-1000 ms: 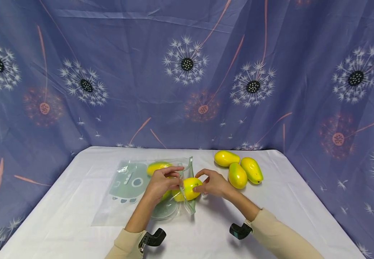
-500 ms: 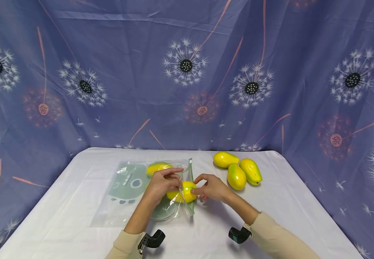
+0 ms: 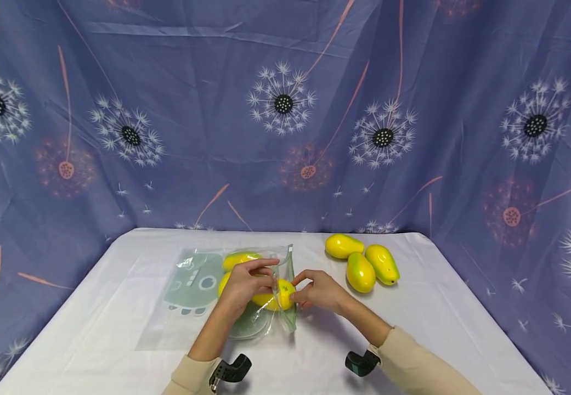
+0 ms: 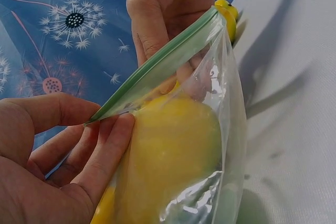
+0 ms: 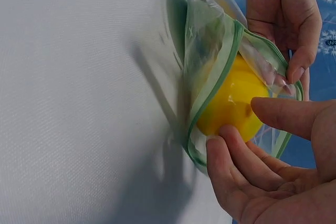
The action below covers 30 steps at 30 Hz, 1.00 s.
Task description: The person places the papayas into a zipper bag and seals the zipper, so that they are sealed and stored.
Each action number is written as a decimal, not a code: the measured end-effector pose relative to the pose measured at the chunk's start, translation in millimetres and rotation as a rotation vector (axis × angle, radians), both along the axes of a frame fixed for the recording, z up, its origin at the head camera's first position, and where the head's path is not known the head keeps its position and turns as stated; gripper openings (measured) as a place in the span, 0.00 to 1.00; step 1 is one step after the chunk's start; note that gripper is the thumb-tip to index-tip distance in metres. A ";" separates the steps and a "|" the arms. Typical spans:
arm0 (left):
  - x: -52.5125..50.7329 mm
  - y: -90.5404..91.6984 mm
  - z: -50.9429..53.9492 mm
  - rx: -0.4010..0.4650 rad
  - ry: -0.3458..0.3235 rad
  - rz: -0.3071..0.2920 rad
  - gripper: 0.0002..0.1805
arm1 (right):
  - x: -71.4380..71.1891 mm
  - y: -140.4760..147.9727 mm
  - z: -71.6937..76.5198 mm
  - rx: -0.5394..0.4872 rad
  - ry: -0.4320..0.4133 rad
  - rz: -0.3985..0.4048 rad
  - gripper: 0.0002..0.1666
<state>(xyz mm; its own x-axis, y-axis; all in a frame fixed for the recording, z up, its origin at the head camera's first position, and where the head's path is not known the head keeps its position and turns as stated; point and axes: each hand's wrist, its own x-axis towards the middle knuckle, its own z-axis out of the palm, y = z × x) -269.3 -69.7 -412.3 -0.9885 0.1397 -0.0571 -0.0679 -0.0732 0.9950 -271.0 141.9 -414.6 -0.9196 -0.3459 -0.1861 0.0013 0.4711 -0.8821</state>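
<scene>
A clear zip bag (image 3: 154, 329) with a green cartoon print lies flat, its green-edged mouth toward the right. With thumb and fingers, my left hand (image 3: 242, 285) pinches the upper edge (image 4: 157, 59) of the mouth and holds it raised. One yellow papaya (image 5: 236, 98) sits in the mouth, mostly inside. The right hand (image 3: 322, 292) holds its outer end, the thumb on one side and fingertips on the other, at the bag's opening. Further in, another papaya (image 3: 241, 259) shows through the film, and more yellow fruit lies partly hidden behind the left hand.
Three loose papayas, one at the back (image 3: 343, 246), one in front (image 3: 361, 272) and one to the right (image 3: 382, 264), lie close together right of the bag. A white cloth covers the table (image 3: 413, 340). A blue dandelion-print curtain (image 3: 206, 109) hangs behind.
The right hand has moved left and slightly down, sliding the papaya deeper into the bag's mouth. My left hand keeps its pinch on the edge. The loose papayas stay put.
</scene>
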 end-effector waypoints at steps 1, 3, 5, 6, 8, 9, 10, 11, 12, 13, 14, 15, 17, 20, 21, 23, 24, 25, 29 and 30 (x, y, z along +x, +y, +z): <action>0.0 -0.4 -0.1 -0.001 0.000 0.000 0.26 | -0.5 -0.5 -0.1 -0.003 -0.001 0.002 0.23; 0.1 -1.3 0.8 -0.001 -0.004 -0.003 0.26 | -1.6 -1.2 0.1 -0.014 -0.009 0.007 0.23; 0.4 -1.4 1.8 -0.003 -0.004 -0.005 0.25 | -3.1 -2.0 0.1 -0.025 -0.019 0.013 0.24; 0.8 -1.0 2.6 -0.004 -0.004 -0.007 0.25 | -3.7 -2.2 0.0 -0.028 -0.023 0.016 0.24; 1.3 -0.3 4.0 0.001 0.000 -0.014 0.25 | -4.5 -2.8 0.0 -0.036 -0.032 0.023 0.25; 1.4 0.1 4.4 0.000 0.004 -0.016 0.25 | -5.0 -3.4 0.1 -0.038 -0.032 0.026 0.26; 1.5 0.4 4.8 -0.001 0.007 -0.018 0.25 | -5.2 -3.9 0.4 -0.039 -0.030 0.031 0.26; 1.6 0.7 5.0 -0.001 0.007 -0.020 0.25 | -5.5 -4.5 0.4 -0.040 -0.029 0.034 0.26; 2.0 0.8 5.1 -0.003 0.006 -0.021 0.25 | -5.6 -5.2 0.5 -0.037 -0.028 0.037 0.26; 2.2 0.9 5.0 -0.005 0.001 -0.023 0.25 | -5.5 -5.9 0.5 -0.037 -0.032 0.040 0.26; 2.4 0.9 4.7 -0.007 -0.003 -0.024 0.25 | -5.5 -6.7 0.4 -0.037 -0.034 0.045 0.26; 2.9 0.7 4.2 -0.008 -0.006 -0.025 0.25 | -5.4 -7.4 0.1 -0.034 -0.037 0.049 0.27; 3.8 0.0 3.2 -0.009 -0.012 -0.025 0.25 | -5.5 -8.8 -1.4 -0.033 -0.050 0.058 0.27; 4.2 -1.1 2.1 -0.002 -0.011 -0.021 0.25 | -6.8 -10.7 -2.7 -0.034 -0.065 0.073 0.29; 4.2 -1.3 2.0 -0.001 -0.004 -0.021 0.25 | -7.7 -11.2 -3.2 -0.037 -0.068 0.078 0.29; 3.4 -1.3 1.9 0.004 -0.001 -0.022 0.26 | -8.8 -11.7 -2.8 -0.043 -0.074 0.084 0.30; 2.9 -1.1 2.0 0.005 -0.002 -0.022 0.26 | -9.6 -11.8 -3.1 -0.045 -0.074 0.088 0.30; 2.4 -0.9 2.2 0.005 0.001 -0.024 0.26 | -10.2 -11.9 -3.3 -0.048 -0.079 0.088 0.30; 1.8 0.1 3.0 0.007 0.007 -0.021 0.25 | -11.3 -11.9 -4.0 -0.070 -0.103 0.078 0.30; 2.1 0.3 3.2 0.005 0.007 -0.019 0.25 | -11.4 -11.9 -4.6 -0.078 -0.113 0.074 0.30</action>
<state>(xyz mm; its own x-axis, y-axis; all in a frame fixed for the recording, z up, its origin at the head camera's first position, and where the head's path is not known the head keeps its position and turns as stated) -267.3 -69.4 -409.2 -0.9860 0.1589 -0.0496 -0.0624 -0.0764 0.9951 -282.4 130.0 -419.2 -0.8657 -0.4295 -0.2572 0.0708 0.4037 -0.9122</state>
